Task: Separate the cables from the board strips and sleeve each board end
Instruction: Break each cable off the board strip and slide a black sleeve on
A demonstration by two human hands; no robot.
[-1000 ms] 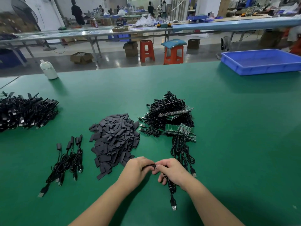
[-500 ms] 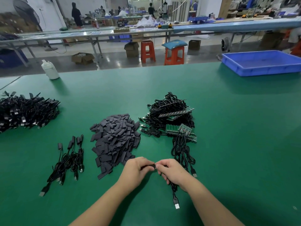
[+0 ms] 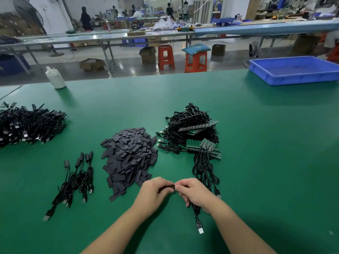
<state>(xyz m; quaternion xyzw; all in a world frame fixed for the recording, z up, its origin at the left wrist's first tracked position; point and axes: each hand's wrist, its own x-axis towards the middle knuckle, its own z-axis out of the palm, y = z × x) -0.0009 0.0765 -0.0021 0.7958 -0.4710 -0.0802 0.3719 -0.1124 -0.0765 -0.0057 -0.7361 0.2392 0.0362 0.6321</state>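
On a green table (image 3: 256,143) in a busy assembly hall, a worker's two hands meet over a single cable. Largest on the table is the tangle of finished cables (image 3: 27,123) at the far left. Straight ahead of the hands, beyond them, sits the stock of board strips (image 3: 200,143) with leads attached, some of those leads trailing back toward the worker's right wrist. Left of that stock lies a pile of flat black sleeves (image 3: 130,156), its near edge just beside the left hand. Farther left, a small bunch of sleeved cables (image 3: 77,176) rests apart.

The left hand (image 3: 153,192) is curled around a short dark piece, apparently a sleeve (image 3: 166,189), holding it crosswise. The right hand (image 3: 194,193) pinches the board end of the cable (image 3: 195,211) fingertip to fingertip against it, so the two hands touch at the centre. The board itself is hidden by the fingers. The sleeve's long axis runs left to right, in line with the pinched end, while the rest of the cable drops from under the right palm toward the worker, ending in a plug (image 3: 200,227) lying on the table.

The step looks like sliding sleeve over board end, left hand feeding rightward. When done, the bunch on the left is nearer the left hand; the next strip is nearer the right.
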